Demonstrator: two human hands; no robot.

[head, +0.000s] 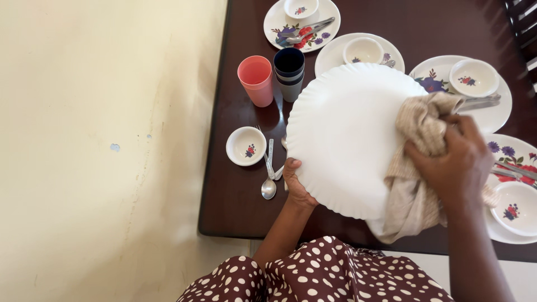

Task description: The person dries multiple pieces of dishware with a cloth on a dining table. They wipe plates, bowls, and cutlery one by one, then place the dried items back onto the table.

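Note:
A large white plate with a scalloped rim (341, 134) is held up over the dark table. My left hand (295, 182) grips its lower left edge, thumb on the face. My right hand (456, 162) presses a beige cloth (417, 126) against the plate's right side; the cloth hangs down below the rim.
On the dark wooden table (235, 190) stand a pink cup (256, 79), a stack of dark cups (289, 72), a small floral bowl (246, 146) and spoons (269, 178). Several floral plates with bowls and cutlery, such as one (302, 25), ring the far and right sides. Cream floor lies left.

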